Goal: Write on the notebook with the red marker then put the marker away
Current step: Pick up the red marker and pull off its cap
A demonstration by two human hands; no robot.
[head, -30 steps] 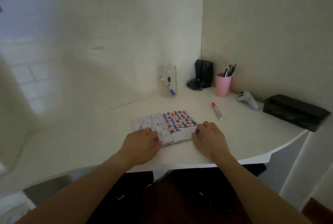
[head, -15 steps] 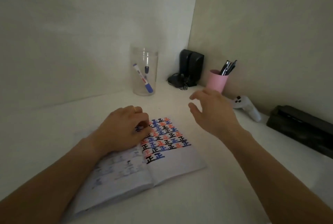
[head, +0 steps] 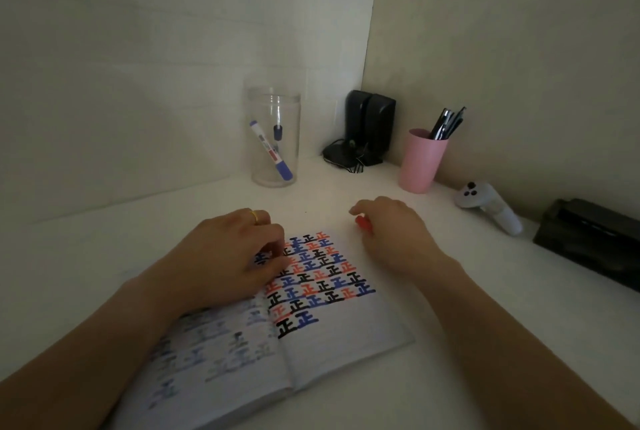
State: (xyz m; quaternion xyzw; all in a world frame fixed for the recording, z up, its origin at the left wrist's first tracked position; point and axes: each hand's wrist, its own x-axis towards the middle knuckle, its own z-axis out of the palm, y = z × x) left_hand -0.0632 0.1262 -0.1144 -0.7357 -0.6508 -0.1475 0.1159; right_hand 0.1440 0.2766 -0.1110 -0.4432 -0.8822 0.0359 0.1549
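Note:
An open notebook [head: 332,346] lies on the white desk, its right page filled with rows of red, blue and black characters. My left hand [head: 228,263] presses down on the notebook's upper left part, fingers curled, a ring on one finger. My right hand [head: 391,232] rests on the desk just right of the notebook's top corner, curled over the red marker [head: 363,223]. Only the marker's red cap end shows from under the fingers; the rest is hidden.
A clear jar [head: 273,138] with a blue marker stands at the back. Black speakers [head: 370,128] fill the corner. A pink cup [head: 420,161] of pens, a white controller [head: 491,206] and a black box [head: 588,239] line the right wall.
My right hand dropped from mid-air onto the desk and closed over the red marker. The view moved closer to the notebook. My left hand stays on the page.

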